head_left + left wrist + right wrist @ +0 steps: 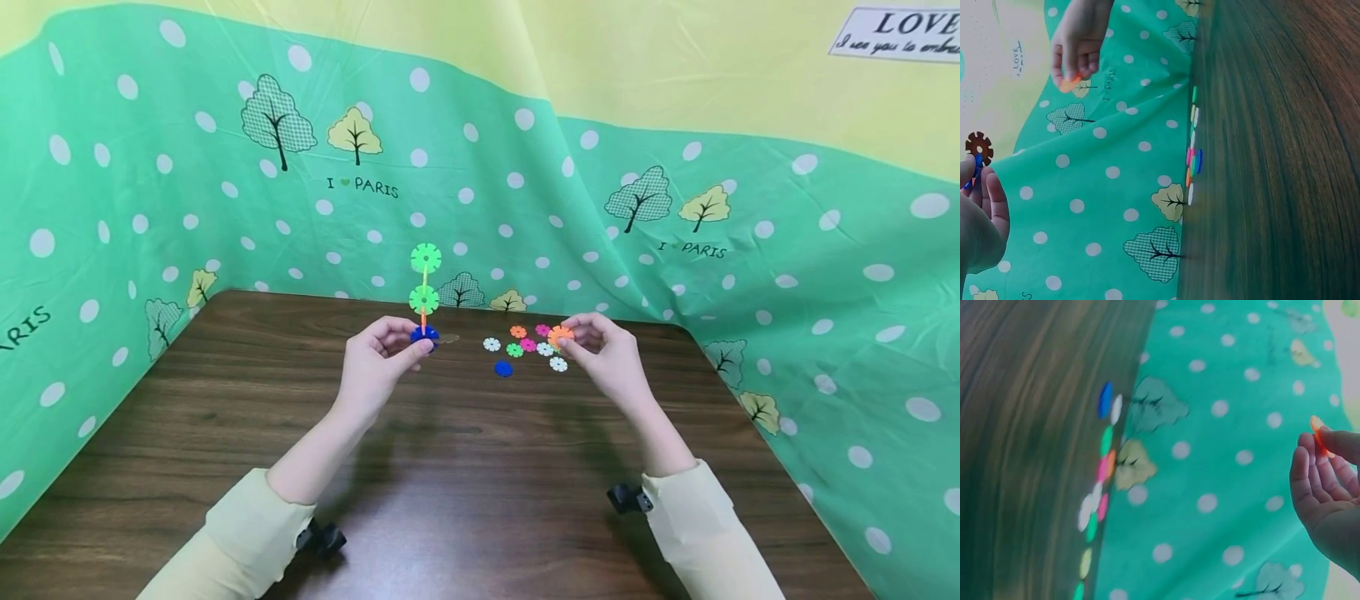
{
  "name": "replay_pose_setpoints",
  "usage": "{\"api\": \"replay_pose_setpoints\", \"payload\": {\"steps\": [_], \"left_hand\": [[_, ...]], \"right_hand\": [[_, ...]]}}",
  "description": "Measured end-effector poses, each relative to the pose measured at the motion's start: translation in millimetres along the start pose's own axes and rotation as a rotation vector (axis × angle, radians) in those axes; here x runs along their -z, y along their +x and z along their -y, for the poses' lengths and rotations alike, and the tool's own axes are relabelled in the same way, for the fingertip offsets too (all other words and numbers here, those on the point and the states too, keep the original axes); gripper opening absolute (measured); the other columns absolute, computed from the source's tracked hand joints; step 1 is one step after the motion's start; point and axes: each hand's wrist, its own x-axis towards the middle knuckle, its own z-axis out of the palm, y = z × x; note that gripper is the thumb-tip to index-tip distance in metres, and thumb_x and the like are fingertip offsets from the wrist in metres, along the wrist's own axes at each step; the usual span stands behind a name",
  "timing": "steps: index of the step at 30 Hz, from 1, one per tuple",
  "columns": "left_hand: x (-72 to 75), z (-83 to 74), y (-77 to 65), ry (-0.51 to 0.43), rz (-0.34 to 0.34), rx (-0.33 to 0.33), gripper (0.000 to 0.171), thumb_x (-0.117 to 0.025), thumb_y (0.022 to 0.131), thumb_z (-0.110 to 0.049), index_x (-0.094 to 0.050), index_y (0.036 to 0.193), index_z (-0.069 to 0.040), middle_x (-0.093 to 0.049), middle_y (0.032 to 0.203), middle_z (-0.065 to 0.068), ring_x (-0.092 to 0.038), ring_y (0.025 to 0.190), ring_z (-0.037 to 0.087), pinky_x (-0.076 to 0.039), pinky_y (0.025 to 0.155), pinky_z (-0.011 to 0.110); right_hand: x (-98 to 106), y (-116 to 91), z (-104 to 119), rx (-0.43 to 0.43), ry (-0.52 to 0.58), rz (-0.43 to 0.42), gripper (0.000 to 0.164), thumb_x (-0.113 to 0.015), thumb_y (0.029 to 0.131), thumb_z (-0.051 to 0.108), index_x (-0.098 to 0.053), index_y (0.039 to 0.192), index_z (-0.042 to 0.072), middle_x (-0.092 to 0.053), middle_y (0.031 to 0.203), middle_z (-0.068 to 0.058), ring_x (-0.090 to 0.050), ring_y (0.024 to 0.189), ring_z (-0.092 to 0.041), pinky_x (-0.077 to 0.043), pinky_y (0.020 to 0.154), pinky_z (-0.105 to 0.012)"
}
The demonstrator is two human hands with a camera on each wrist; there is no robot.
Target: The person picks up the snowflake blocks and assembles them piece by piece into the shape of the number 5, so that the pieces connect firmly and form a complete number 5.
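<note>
My left hand pinches a blue notched plastic disc between thumb and fingers, above the table. From this disc rises an upright chain: an orange disc seen edge-on, a green disc, a yellow disc edge-on, and another green disc on top. In the left wrist view only the blue disc and a dark orange disc of that chain show. To the right, my right hand pinches a separate orange disc, also seen in the right wrist view. The two hands are apart.
Several loose discs lie on the dark wooden table between the hands, among them a blue disc, a white disc and a pink disc. A green dotted curtain hangs behind the table and at both sides.
</note>
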Motion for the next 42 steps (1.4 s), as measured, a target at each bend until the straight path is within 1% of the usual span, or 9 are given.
{"api": "replay_pose_setpoints", "payload": {"steps": [4,8,11,15,19,23,28,37,42], "left_hand": [[-0.9,0.4,0.2,0.010,0.009,-0.013,0.025,-0.076,0.079,-0.010,-0.062,0.096,0.002,-0.072,0.080,-0.002,-0.065,0.066,0.012,-0.055,0.060,0.026],[-2.7,0.1,0.2,0.022,0.017,-0.018,0.026,-0.076,0.079,-0.010,-0.062,0.098,0.002,-0.072,0.081,-0.004,-0.065,0.067,0.013,-0.055,0.061,0.025],[-4.6,-0.9,-0.4,0.026,0.023,-0.021,0.026,-0.076,0.079,-0.009,-0.062,0.098,0.002,-0.072,0.081,-0.004,-0.065,0.067,0.012,-0.055,0.061,0.025],[-7.3,-2.1,-1.2,0.032,0.029,-0.024,0.026,-0.076,0.079,-0.009,-0.062,0.098,0.003,-0.072,0.082,-0.001,-0.065,0.066,0.012,-0.055,0.061,0.025],[-9.3,-2.5,-2.2,0.038,0.036,-0.027,0.027,-0.076,0.079,-0.010,-0.062,0.097,0.003,-0.072,0.083,0.004,-0.065,0.065,0.012,-0.055,0.062,0.026],[-10.6,-2.1,-3.0,0.040,0.044,-0.039,0.026,-0.077,0.078,-0.010,-0.063,0.097,0.002,-0.072,0.083,0.004,-0.063,0.063,0.012,-0.055,0.062,0.026],[-12.0,-0.5,-3.5,0.049,0.061,-0.047,0.025,-0.077,0.079,-0.009,-0.063,0.096,0.001,-0.072,0.081,0.000,-0.061,0.061,0.013,-0.054,0.063,0.025],[-12.3,0.7,-4.3,0.057,0.077,-0.032,0.024,-0.076,0.079,-0.011,-0.063,0.096,0.000,-0.072,0.082,0.002,-0.062,0.063,0.016,-0.054,0.063,0.025],[-12.7,0.5,-4.1,0.058,0.085,-0.037,0.024,-0.076,0.079,-0.009,-0.063,0.096,0.001,-0.071,0.080,0.001,-0.061,0.062,0.014,-0.054,0.062,0.025]], "right_hand": [[-4,-8,36,0.022,0.094,-0.015,0.022,-0.070,0.083,0.002,-0.063,0.103,-0.005,-0.068,0.086,-0.019,-0.063,0.073,-0.009,-0.051,0.070,-0.015],[-11,-12,50,0.054,0.205,-0.011,0.022,-0.070,0.082,-0.003,-0.062,0.102,-0.007,-0.067,0.084,-0.022,-0.067,0.072,-0.022,-0.054,0.068,-0.018],[-17,-14,58,0.070,0.250,-0.004,0.022,-0.070,0.081,-0.004,-0.061,0.101,-0.007,-0.067,0.082,-0.022,-0.067,0.071,-0.030,-0.055,0.068,-0.021],[-26,-17,69,0.086,0.283,0.004,0.021,-0.070,0.080,-0.005,-0.061,0.100,-0.007,-0.067,0.082,-0.021,-0.067,0.069,-0.027,-0.055,0.066,-0.023],[-33,-20,80,0.099,0.251,-0.006,0.021,-0.072,0.079,-0.003,-0.063,0.098,-0.004,-0.068,0.082,-0.017,-0.065,0.068,-0.017,-0.053,0.064,-0.022],[-41,-21,85,0.119,0.249,0.006,0.021,-0.073,0.079,-0.002,-0.063,0.097,-0.003,-0.068,0.080,-0.016,-0.063,0.067,-0.014,-0.052,0.063,-0.022],[-49,-21,85,0.144,0.277,0.036,0.020,-0.071,0.080,-0.003,-0.062,0.098,-0.003,-0.069,0.081,-0.016,-0.067,0.067,-0.024,-0.055,0.064,-0.026],[-53,-21,86,0.172,0.283,0.041,0.018,-0.070,0.081,-0.004,-0.062,0.097,-0.003,-0.070,0.079,-0.016,-0.067,0.067,-0.032,-0.056,0.061,-0.031],[-54,-21,89,0.174,0.262,0.034,0.017,-0.070,0.081,-0.003,-0.062,0.096,-0.003,-0.070,0.079,-0.015,-0.067,0.067,-0.026,-0.055,0.060,-0.031]]}}
